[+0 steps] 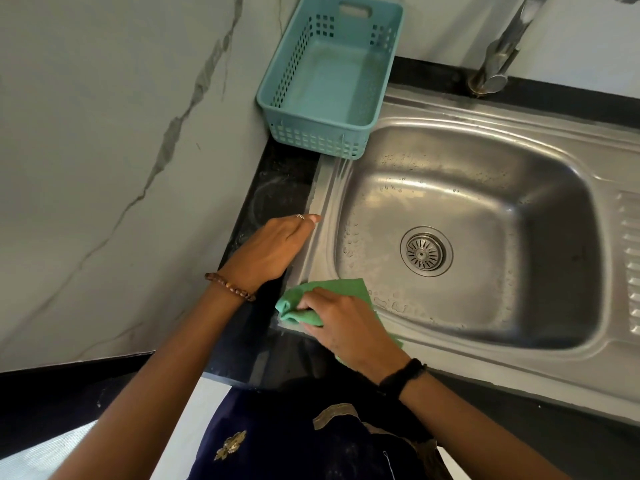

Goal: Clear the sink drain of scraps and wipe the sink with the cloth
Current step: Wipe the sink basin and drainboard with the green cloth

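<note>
The right hand (pixel 341 317) presses a green cloth (pixel 332 292) onto the near left corner of the steel sink's rim (pixel 313 237), its fingers curled over the bunched fabric and gripping it. Part of the cloth lies flat on the rim toward the basin, and a fold sticks out at the hand's left. The left hand (pixel 273 247) rests on the black desk (pixel 273 188) just beside the rim, fingers fairly straight and holding nothing, the fingertips touching the rim's edge.

The drain strainer (pixel 426 251) sits in the middle of the basin and shows no scraps that I can make out, so the clearing part looks done and the wiping is in hand. Water droplets bead on the basin's left wall and near floor, so most of the bowl appears not yet wiped.

The risks from here are small but real. The cloth is bunched, so a sweep may only smear the droplets along the rim's ridges rather than lift them. A wet steel slope could let the pressing hand slide suddenly toward the basin. A teal plastic basket (pixel 329 77) stands at the far left corner, overhanging the rim; a long stroke up that side could nudge it. The tap (pixel 498 60) stands well apart at the back.
</note>
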